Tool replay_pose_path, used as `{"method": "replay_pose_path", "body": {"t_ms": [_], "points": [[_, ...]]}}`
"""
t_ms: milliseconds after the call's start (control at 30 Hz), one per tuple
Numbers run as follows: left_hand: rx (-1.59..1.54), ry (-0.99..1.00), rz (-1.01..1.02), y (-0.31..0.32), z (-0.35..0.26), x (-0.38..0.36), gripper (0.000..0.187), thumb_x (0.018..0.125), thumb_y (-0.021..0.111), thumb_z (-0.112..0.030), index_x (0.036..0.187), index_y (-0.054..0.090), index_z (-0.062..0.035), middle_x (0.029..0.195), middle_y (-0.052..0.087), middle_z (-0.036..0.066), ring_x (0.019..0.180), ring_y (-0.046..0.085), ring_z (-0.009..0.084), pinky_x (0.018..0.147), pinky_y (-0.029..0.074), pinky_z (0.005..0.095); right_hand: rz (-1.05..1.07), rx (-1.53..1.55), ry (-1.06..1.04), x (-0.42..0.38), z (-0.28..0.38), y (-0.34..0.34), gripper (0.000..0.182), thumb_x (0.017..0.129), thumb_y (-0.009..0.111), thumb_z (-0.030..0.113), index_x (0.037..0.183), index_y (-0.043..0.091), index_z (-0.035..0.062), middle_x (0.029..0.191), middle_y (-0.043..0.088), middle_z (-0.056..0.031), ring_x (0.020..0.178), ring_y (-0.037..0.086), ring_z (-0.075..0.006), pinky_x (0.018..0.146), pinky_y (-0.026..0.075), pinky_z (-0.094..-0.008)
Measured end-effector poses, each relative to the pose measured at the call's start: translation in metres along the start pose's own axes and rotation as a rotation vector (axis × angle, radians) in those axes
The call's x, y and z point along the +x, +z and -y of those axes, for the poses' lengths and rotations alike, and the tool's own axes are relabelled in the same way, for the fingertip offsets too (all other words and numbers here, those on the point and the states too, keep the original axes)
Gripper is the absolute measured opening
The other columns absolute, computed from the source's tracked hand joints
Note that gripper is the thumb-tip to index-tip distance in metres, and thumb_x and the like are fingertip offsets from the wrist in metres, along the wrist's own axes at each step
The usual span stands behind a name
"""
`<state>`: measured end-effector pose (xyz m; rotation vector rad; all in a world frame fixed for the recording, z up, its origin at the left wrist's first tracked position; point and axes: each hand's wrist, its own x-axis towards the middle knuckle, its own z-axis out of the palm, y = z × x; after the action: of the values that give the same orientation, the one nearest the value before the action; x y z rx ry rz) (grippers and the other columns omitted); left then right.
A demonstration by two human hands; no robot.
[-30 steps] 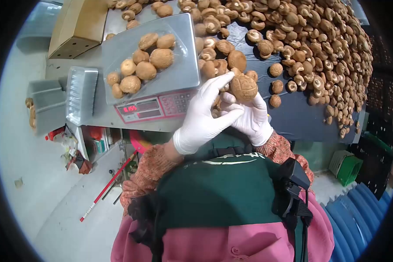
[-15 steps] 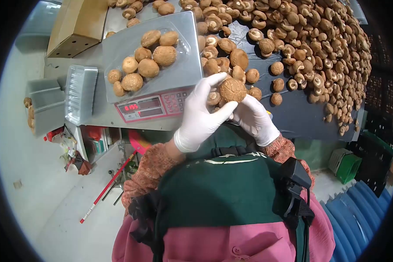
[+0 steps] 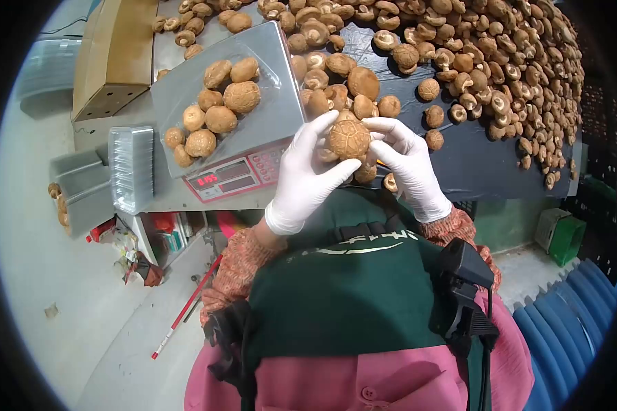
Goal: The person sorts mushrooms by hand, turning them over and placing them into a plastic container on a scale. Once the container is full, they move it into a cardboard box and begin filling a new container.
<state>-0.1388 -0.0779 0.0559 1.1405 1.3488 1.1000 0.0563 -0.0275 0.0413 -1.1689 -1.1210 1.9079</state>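
In white gloves, both of my hands are at the table's front edge. My left hand grips a round brown mushroom with a cracked cap between thumb and fingers. At its right side my right hand has its fingertips pressed against the mushroom. Left of my hands, a clear tray with several mushrooms lies on a scale with a red display reading about 0.155. Loose mushrooms lie just behind and below the held one.
A large heap of mushrooms covers the right and back of the table. At the left are a cardboard box, stacked clear trays and another tray holding mushrooms. A green basket stands at the right.
The view has shifted, so the scale and heap appear further left. My right hand's fingers have come up from behind the mushroom to its right side. My left hand still holds it.
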Motion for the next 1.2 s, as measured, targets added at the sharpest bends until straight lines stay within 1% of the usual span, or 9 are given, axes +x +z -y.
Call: {"method": "replay_pose_path", "body": {"t_ms": [67,267,300,367,433,600,767,900,1200], "points": [[-0.077,-0.017,-0.037,0.001,0.003,-0.002,0.067,0.081,0.081,-0.004,0.141,0.053,-0.0002,0.133,0.059,0.009,0.121,0.057,0.0172,0.107,0.044,0.0331,-0.014,-0.083,-0.059,-0.001,0.000,0.005,0.034,0.095,0.067,0.014,0.128,0.064,0.0050,0.102,0.065,-0.0003,0.088,0.059,-0.0044,0.077,0.048,-0.0201],[0.323,0.198,-0.145,-0.006,0.006,-0.007,0.065,0.077,0.083,-0.007,0.136,0.057,-0.0007,0.127,0.063,0.012,0.117,0.061,0.0207,0.102,0.048,0.0332,0.017,-0.126,-0.046,-0.005,0.008,0.016,0.032,0.096,0.064,0.009,0.127,0.063,0.0030,0.108,0.068,-0.0035,0.094,0.062,-0.0076,0.083,0.051,-0.0235],[0.406,0.231,-0.175,-0.012,0.005,-0.007,0.063,0.074,0.085,-0.009,0.132,0.059,-0.0017,0.124,0.064,0.014,0.117,0.062,0.0253,0.102,0.048,0.0357,0.032,-0.142,-0.082,-0.002,0.009,0.019,0.031,0.096,0.063,0.008,0.127,0.063,0.0025,0.109,0.068,-0.0046,0.095,0.062,-0.0086,0.085,0.051,-0.0242],[0.542,0.302,-0.297,-0.028,0.006,-0.009,0.062,0.074,0.085,-0.009,0.130,0.059,-0.0021,0.125,0.063,0.015,0.118,0.062,0.0287,0.102,0.048,0.0380,0.035,-0.229,-0.116,0.001,0.004,0.014,0.028,0.101,0.056,0.007,0.127,0.062,-0.0008,0.115,0.069,-0.0095,0.098,0.064,-0.0121,0.090,0.051,-0.0268],[0.616,0.336,-0.486,-0.051,0.004,-0.011,0.062,0.074,0.084,-0.007,0.131,0.058,-0.0019,0.127,0.060,0.015,0.119,0.060,0.0287,0.103,0.047,0.0385,0.031,-0.083,-0.043,0.000,0.010,0.016,0.027,0.102,0.056,0.010,0.126,0.063,-0.0008,0.114,0.070,-0.0100,0.095,0.064,-0.0123,0.089,0.051,-0.0278],[0.695,0.222,-0.868,-0.121,0.016,-0.016,0.068,0.075,0.085,-0.013,0.135,0.054,-0.0043,0.123,0.062,0.014,0.117,0.055,0.0317,0.103,0.041,0.0442,-0.027,-0.137,-0.038,0.003,0.007,0.014,0.027,0.103,0.056,0.013,0.125,0.063,-0.0005,0.111,0.070,-0.0102,0.093,0.063,-0.0119,0.087,0.050,-0.0274],[0.899,0.125,-0.885,-0.176,0.029,-0.007,0.063,0.077,0.083,-0.028,0.131,0.058,-0.0063,0.119,0.064,0.011,0.116,0.056,0.0302,0.110,0.032,0.0461,-0.012,-0.200,-0.023,0.003,0.008,0.021,0.027,0.105,0.056,0.018,0.126,0.063,0.0029,0.106,0.070,-0.0049,0.089,0.062,-0.0085,0.084,0.050,-0.0245],[1.016,0.008,-0.780,-0.193,0.040,-0.004,0.061,0.078,0.083,-0.032,0.129,0.060,-0.0071,0.121,0.065,0.011,0.117,0.058,0.0282,0.110,0.031,0.0472,-0.017,-0.233,-0.021,0.003,0.005,0.020,0.027,0.104,0.056,0.015,0.125,0.064,0.0002,0.109,0.071,-0.0082,0.093,0.063,-0.0109,0.087,0.049,-0.0267],[0.714,0.065,-0.784,-0.205,0.047,-0.017,0.073,0.076,0.084,-0.030,0.137,0.055,-0.0030,0.127,0.062,0.015,0.121,0.056,0.0319,0.110,0.035,0.0454,-0.067,-0.223,-0.006,0.006,0.001,0.023,0.025,0.105,0.055,0.016,0.124,0.064,0.0027,0.105,0.070,-0.0065,0.089,0.062,-0.0098,0.083,0.050,-0.0260]]}}
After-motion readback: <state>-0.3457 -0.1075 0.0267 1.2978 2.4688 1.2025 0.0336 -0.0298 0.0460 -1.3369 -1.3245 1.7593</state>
